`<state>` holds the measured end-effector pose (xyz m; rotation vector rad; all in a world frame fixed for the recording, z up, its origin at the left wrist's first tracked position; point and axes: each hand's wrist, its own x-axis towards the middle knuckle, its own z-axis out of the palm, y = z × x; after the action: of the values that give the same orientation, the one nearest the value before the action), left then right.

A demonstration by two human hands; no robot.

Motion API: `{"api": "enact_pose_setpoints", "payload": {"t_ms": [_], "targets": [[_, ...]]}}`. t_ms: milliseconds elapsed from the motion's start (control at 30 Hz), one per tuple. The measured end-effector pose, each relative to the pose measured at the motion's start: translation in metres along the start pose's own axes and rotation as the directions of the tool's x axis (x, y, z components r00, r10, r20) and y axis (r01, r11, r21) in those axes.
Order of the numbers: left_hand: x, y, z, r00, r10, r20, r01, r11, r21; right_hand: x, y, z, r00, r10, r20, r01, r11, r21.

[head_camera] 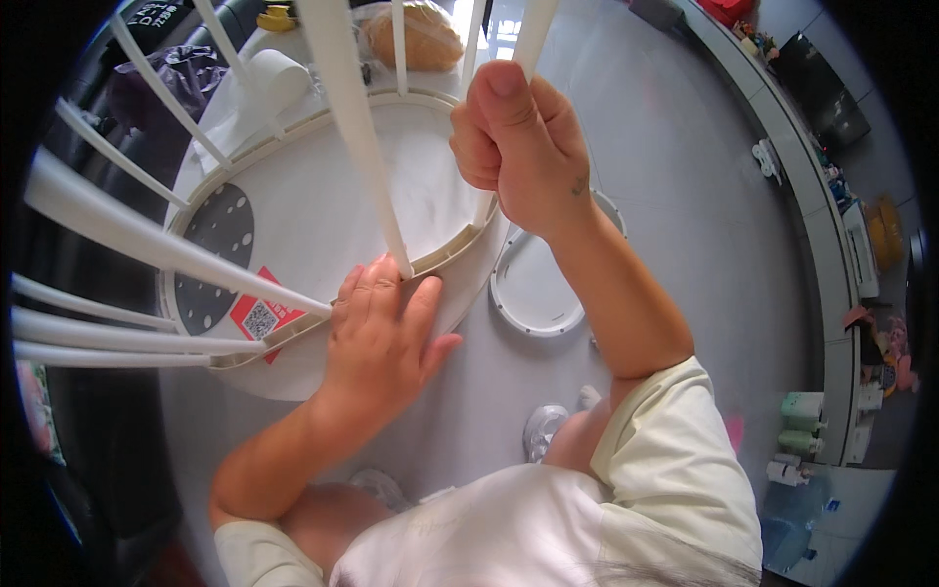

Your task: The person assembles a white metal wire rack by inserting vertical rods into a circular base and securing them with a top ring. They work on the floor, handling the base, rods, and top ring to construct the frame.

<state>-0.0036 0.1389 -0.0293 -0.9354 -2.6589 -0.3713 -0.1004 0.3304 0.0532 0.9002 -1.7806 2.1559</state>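
Note:
An oval plastic ring frame (447,252) with several upright white rods lies on a white table in front of me. My left hand (378,326) rests on the near part of the ring, fingers spread, around the foot of one rod (359,147). My right hand (517,147) is raised at the ring's right side, its fingers closed around the upper part of another white rod (538,37), thumb on top. A red sticker (268,312) with a printed code and a dark dotted round patch (214,257) show inside the ring.
A lidded-looking oval white piece (539,293) lies on the grey floor, right of the table. A roll of white material (277,77), a bagged tan item (412,37) and a dark plastic bag (165,84) are at the back. A long cabinet (799,169) curves along the right.

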Motion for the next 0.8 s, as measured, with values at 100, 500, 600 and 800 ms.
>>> {"api": "enact_pose_setpoints", "payload": {"t_ms": [100,500,600,800], "targets": [[0.003,0.001,-0.005,1.0,-0.002,0.028,0.002,1.0,-0.003,-0.003,0.003,-0.005,1.0,-0.004,0.022,0.003,0.999,0.043],[-0.001,0.003,-0.005,0.999,0.021,0.028,-0.023,0.998,0.063,-0.052,0.036,-0.085,0.929,-0.193,-0.317,0.09,0.946,-0.31],[0.001,0.002,-0.005,0.998,0.042,0.052,-0.046,0.996,0.077,-0.142,0.081,-0.142,0.935,0.295,-0.198,-0.335,0.547,-0.767],[0.005,-0.007,-0.015,0.976,0.099,0.191,-0.116,0.99,0.079,-0.383,0.202,-0.149,0.68,0.729,-0.08,-0.132,0.014,-0.991]]}}
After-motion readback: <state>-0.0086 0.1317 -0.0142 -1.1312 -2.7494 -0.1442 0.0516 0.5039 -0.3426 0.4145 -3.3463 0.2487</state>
